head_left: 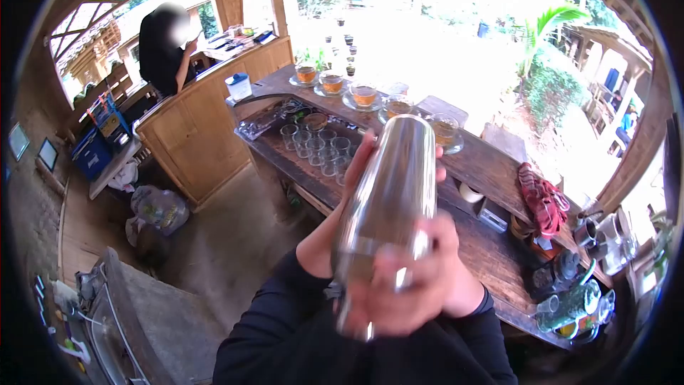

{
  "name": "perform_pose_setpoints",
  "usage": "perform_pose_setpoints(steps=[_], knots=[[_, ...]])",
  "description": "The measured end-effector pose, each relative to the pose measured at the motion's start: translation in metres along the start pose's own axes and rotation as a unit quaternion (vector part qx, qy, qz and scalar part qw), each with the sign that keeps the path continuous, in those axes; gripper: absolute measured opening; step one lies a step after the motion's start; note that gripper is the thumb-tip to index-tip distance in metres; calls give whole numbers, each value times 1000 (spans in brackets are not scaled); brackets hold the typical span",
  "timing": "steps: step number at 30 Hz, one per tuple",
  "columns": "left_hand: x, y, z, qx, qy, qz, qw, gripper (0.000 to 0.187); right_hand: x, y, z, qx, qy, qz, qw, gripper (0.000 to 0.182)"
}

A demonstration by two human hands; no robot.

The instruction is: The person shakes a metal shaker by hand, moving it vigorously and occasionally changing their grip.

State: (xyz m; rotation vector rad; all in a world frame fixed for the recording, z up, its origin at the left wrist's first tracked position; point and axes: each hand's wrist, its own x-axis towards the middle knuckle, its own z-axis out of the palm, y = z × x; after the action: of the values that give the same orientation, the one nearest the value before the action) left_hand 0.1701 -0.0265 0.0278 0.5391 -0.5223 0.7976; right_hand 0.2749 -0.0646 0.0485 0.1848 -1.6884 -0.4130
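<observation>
A shiny metal cocktail shaker (pixel 399 185) is held up in front of my chest, tilted with its broad end pointing up and away. My left hand (pixel 354 182) wraps behind its upper part, with fingertips showing past the right side. Across the lower part, my right hand (pixel 413 285) is closed around the shaker and smeared by motion. Just beyond it, several glass cups of amber drink (pixel 363 96) stand on saucers in a row along the raised counter ledge. Several upturned-looking clear glasses (pixel 328 150) are grouped on the lower surface to the left.
The wooden counter (pixel 491 264) runs diagonally ahead. A red cloth (pixel 539 203) lies on its right part, near glass jugs (pixel 581 303). At left are a white tub with blue lid (pixel 239 87), a wooden partition (pixel 192 142) and a person in black (pixel 160 50) behind it.
</observation>
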Motion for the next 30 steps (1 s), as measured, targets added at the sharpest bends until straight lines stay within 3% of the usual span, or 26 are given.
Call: perform_pose_setpoints(steps=[1, 3, 5, 7, 8, 9, 11, 12, 15, 16, 17, 19, 20, 21, 22, 23, 24, 25, 27, 28, 29, 30], knots=[[10, -1, -11, -26, 61, 2, 998, 70, -4, 1, -4, -22, 30, -36, 999, 25], [19, -20, -32, -95, 11, -24, 995, 70, -3, 26, -24, -52, -127, 124, 983, 40], [36, -41, -51, -214, -82, -62, 971, 70, 7, 38, -32, -62, -18, 215, 975, 39], [56, -53, -64, -331, -167, -98, 923, 70, 28, 13, -58, -80, -63, 194, 976, 34], [62, -60, -68, -391, -206, -104, 891, 70, 42, -5, -76, -103, -151, 148, 972, 27], [65, -24, 2, -49, 123, -145, 981, 68, 50, -14, -78, -95, -95, 63, 989, 20], [68, -48, 34, 55, 36, -35, 997, 67, 33, -13, -70, -72, -9, -115, 991, 17], [70, -58, 42, 40, 17, -3, 999, 67, 26, -9, -76, -87, -19, -114, 989, 17], [87, -48, -8, -46, 82, -124, 988, 64, 22, 5, -104, -167, -144, 1, 975, 19], [89, -47, -40, 100, 149, -118, 977, 57, 19, 15, -104, -183, -130, 108, 968, 24], [94, -54, -52, 93, 144, -130, 977, 57, 16, 24, -104, -197, -113, 212, 950, 29], [109, -70, -62, -7, 201, -49, 978, 51, 13, 29, -114, -244, -87, 274, 926, 42], [108, -66, -54, -36, 229, -111, 966, 49, 30, 17, -114, -247, -91, 245, 933, 38], [115, -64, -51, -26, 149, -169, 974, 50, 49, 2, -110, -227, -107, 180, 951, 30], [113, -60, -34, -96, 57, -238, 965, 57, 63, -23, -106, -282, -157, 159, 933, 24], [108, -57, -4, -165, -35, -302, 938, 67, 77, -41, -96, -321, -163, 78, 930, 24], [108, -62, 36, -167, -56, -270, 947, 72, 81, -40, -99, -334, -169, 74, 925, 24], [112, -71, 36, -108, -158, -209, 959, 76, 83, -37, -106, -346, -188, 56, 917, 27], [127, -78, 27, -116, -220, -253, 935, 79, 85, -32, -125, -370, -226, 25, 901, 34], [142, -82, 16, -154, -189, -286, 927, 75, 86, -31, -133, -380, -246, 12, 892, 38], [154, -92, -11, -306, -175, -341, 872, 69, 87, -28, -139, -391, -265, 0, 881, 42], [158, -106, -23, -34, -153, -220, 963, 65, 88, -17, -134, -421, -180, 100, 883, 43]])
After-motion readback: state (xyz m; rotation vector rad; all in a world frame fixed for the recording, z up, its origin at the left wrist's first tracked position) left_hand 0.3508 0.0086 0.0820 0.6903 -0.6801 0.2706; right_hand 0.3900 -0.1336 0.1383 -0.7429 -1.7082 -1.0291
